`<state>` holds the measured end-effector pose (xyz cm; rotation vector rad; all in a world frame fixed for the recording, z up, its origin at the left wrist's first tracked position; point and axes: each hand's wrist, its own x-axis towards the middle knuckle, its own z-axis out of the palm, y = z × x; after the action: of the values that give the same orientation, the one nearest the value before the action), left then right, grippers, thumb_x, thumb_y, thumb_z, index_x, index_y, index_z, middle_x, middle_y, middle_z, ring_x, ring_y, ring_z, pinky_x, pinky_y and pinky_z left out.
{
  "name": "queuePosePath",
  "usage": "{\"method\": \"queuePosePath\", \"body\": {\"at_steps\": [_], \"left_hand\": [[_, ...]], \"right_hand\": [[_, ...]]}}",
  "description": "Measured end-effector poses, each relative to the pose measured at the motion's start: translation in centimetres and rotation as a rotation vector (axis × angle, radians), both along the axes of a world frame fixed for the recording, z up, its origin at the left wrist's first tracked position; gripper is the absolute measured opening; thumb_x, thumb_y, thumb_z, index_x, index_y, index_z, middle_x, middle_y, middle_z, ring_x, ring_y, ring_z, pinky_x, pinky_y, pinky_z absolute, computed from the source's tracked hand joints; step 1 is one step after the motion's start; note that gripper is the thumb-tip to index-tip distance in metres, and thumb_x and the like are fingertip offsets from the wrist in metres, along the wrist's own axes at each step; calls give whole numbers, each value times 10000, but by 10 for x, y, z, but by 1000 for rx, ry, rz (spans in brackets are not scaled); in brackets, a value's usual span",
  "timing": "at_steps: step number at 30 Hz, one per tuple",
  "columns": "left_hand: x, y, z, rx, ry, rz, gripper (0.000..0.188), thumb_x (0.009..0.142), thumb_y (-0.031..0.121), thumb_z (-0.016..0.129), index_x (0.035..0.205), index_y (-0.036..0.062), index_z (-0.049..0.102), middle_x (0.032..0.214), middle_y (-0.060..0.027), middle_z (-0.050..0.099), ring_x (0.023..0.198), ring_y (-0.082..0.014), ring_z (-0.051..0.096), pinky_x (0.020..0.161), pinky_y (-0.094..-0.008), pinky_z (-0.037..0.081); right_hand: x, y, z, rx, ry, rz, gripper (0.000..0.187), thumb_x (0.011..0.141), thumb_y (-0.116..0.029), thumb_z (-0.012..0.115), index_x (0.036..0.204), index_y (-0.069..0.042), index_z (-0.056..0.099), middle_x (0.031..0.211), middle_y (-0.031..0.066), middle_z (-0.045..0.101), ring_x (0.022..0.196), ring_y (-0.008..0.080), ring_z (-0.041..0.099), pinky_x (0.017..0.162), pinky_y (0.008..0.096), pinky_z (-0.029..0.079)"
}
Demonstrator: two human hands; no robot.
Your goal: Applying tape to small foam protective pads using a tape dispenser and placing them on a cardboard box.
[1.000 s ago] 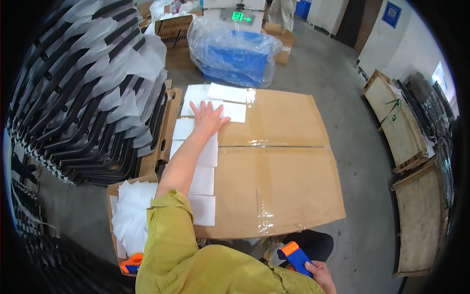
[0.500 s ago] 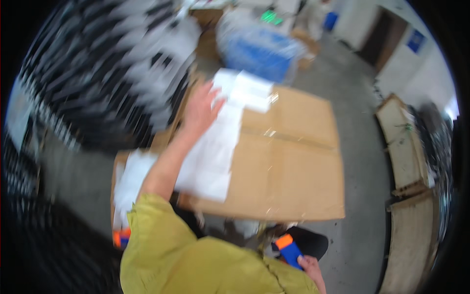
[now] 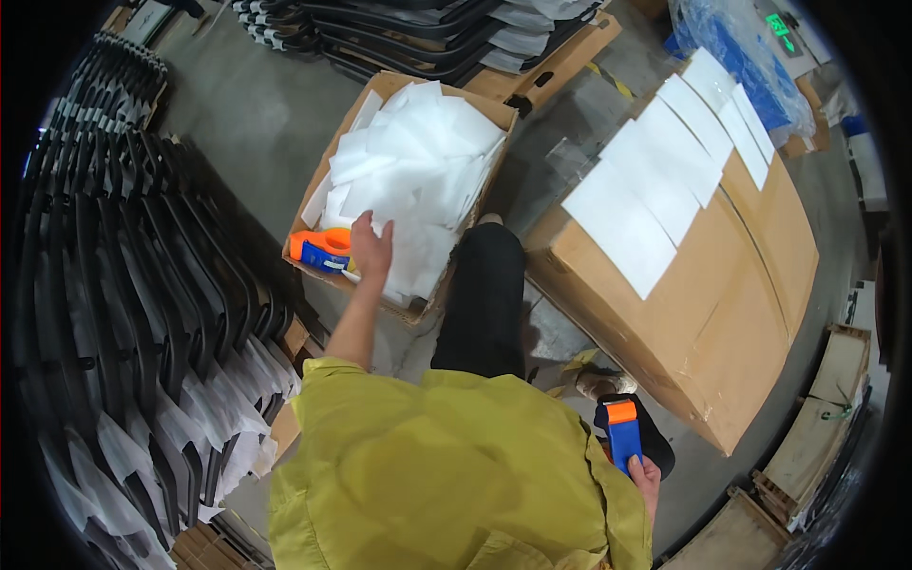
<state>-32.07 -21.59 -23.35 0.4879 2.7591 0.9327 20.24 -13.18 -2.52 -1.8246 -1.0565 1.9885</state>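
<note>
My left hand (image 3: 372, 245) reaches over the near edge of an open cardboard box (image 3: 313, 204), its fingers apart and nothing seen between them. Thin white foam sheets (image 3: 418, 157) fill this box in a loose pile. Just left of that hand, an orange-and-blue tape dispenser (image 3: 326, 249) lies in the box's near corner. Low on the right, my right hand (image 3: 645, 480) is closed around the blue body of another tape dispenser (image 3: 623, 437), its orange end pointing up. Several white sheets (image 3: 655, 180) lie overlapping along the left side of a large closed carton (image 3: 722, 323).
Stacked black metal frames (image 3: 142, 285) with white wrapping stand along the left, and more frames (image 3: 408, 38) rest on a pallet at the back. Wooden pallets or crates (image 3: 807, 446) line the right. Plastic-covered blue goods (image 3: 750, 66) stand behind the carton.
The view has turned left. My left hand has moved off the sheets on the large carton to the open box. The right hand still grips its tape dispenser.
</note>
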Motion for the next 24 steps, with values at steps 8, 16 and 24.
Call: {"method": "queuePosePath", "body": {"at_steps": [8, 16, 24], "left_hand": [[-37, 10, -19, -440, 398, -257, 446, 691, 165, 636, 1104, 124, 473, 1111, -82, 492, 1051, -259, 464, 903, -560, 284], [-46, -11, 55, -355, 515, -375, 156, 773, 161, 509, 899, 76, 545, 762, -97, 609, 689, -293, 595, 689, -414, 457], [-21, -63, 148, -32, 374, -162, 220, 761, 191, 560, 912, 31, 566, 717, -189, 592, 682, -326, 597, 612, -387, 464]], "right_hand": [[1, -4, 11, 19, -95, 0, 313, 808, -244, 603, 892, 57, 591, 773, 67, 621, 606, 88, 533, 581, 228, 437], [-5, -4, 9, 60, 0, 52, 286, 808, -239, 605, 833, 46, 589, 743, 49, 612, 577, 74, 510, 556, 223, 421], [9, -10, -10, 82, 88, 40, 276, 797, -242, 623, 799, 30, 581, 692, 21, 590, 548, 47, 481, 515, 192, 391]]}}
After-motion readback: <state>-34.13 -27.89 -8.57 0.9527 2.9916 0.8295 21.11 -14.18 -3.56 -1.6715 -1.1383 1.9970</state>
